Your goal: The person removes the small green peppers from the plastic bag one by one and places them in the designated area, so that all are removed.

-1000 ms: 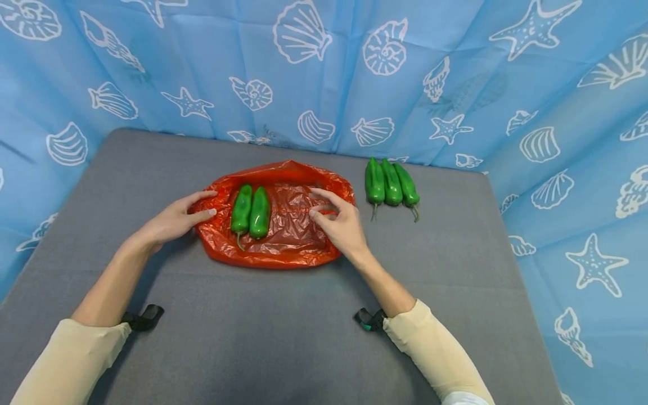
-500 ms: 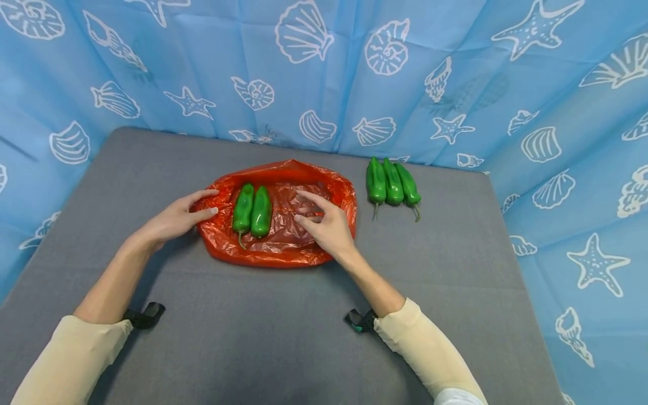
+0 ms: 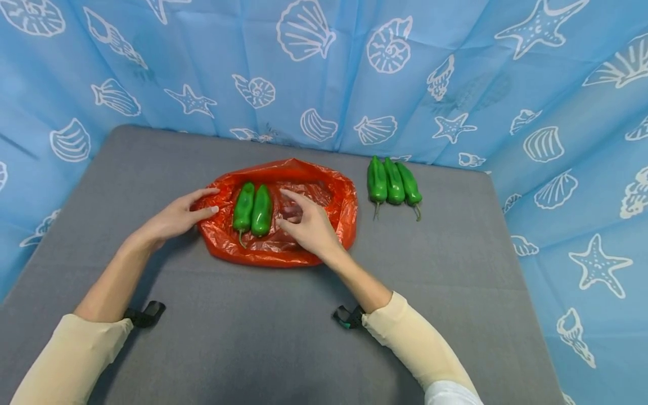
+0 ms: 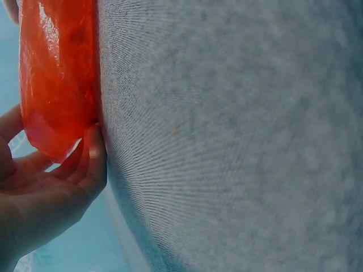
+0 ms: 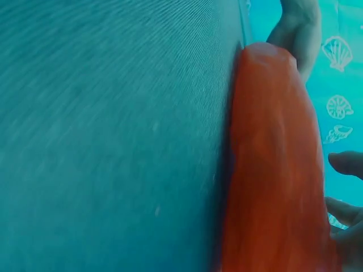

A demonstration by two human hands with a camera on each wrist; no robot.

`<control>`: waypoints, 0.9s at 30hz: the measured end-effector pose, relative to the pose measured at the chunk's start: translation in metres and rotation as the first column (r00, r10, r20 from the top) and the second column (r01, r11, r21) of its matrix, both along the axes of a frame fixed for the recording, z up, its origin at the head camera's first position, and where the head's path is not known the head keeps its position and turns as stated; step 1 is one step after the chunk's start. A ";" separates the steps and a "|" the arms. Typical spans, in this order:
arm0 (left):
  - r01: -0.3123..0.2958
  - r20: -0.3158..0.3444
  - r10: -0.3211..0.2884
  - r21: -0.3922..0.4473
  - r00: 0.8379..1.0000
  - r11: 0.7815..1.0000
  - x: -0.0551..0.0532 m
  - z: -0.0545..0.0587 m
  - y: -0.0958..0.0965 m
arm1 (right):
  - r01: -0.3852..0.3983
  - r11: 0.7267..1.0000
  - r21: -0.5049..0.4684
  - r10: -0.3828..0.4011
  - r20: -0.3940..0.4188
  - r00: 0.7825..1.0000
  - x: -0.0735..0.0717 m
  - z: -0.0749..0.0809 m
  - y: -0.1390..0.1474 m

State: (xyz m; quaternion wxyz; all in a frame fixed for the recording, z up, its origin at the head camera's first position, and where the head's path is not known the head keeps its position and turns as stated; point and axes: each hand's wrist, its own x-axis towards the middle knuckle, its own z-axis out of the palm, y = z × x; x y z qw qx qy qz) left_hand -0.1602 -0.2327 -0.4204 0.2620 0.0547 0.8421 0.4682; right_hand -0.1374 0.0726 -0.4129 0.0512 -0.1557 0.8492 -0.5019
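Note:
Two green chili peppers [image 3: 252,209] lie side by side inside an opened red plastic bag [image 3: 268,259], toward its left half. My left hand [image 3: 174,216] holds the bag's left end, with thumb and index finger over the rim. From the left wrist, the other fingers of that hand [image 4: 54,187] show against the outside of the bag [image 4: 59,73]. Over the bag's inside is my right hand [image 3: 311,228], just right of the peppers, its thumb and fingers spread apart and nothing between them. In the right wrist view only its fingertips [image 5: 345,211] show, beyond the bag wall.
Three more green chili peppers [image 3: 394,183] lie in a row on the grey tabletop [image 3: 243,337], right of the bag and near the back edge. A blue curtain [image 3: 212,62] with white shells and starfish hangs behind and to the right.
My right hand has moved left across the bag, from near its right rim to beside the two peppers. The left hand stays at the left end; the peppers have not moved.

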 end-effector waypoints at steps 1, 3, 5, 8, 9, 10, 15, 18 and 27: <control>0.000 -0.001 0.000 -0.001 1.000 1.000 0.000 0.000 0.000 | -0.005 1.000 0.008 0.005 0.001 1.000 0.000 0.000 -0.002; -0.003 0.000 0.003 -0.007 1.000 1.000 0.000 0.001 0.000 | -0.014 1.000 0.025 0.014 0.006 1.000 -0.001 0.001 -0.006; -0.004 0.003 0.004 -0.009 1.000 1.000 0.000 0.002 -0.001 | -0.016 0.998 0.059 0.016 0.001 1.000 -0.001 0.001 -0.010; -0.001 -0.002 0.001 -0.011 1.000 1.000 -0.001 0.003 0.000 | -0.007 0.995 0.099 0.008 -0.004 1.000 0.000 -0.001 -0.016; -0.001 -0.004 0.001 -0.010 1.000 1.000 -0.001 0.004 0.000 | -0.003 0.993 0.114 0.003 -0.005 1.000 0.000 -0.001 -0.018; 0.002 -0.008 -0.002 -0.010 1.000 1.000 -0.001 0.004 0.000 | 0.001 0.992 0.127 -0.001 -0.003 1.000 0.000 -0.002 -0.019; -0.003 -0.008 0.003 -0.004 1.000 1.000 -0.001 0.003 0.000 | 0.002 0.988 0.153 -0.006 0.027 1.000 0.002 -0.006 -0.027; -0.005 -0.007 0.005 -0.004 1.000 1.000 -0.002 0.003 -0.001 | 0.000 0.986 0.165 -0.007 0.040 0.999 0.002 -0.009 -0.031; 0.007 -0.006 -0.007 0.002 1.000 1.000 -0.002 0.002 0.000 | -0.007 0.961 0.276 -0.004 0.039 0.999 -0.001 -0.013 -0.041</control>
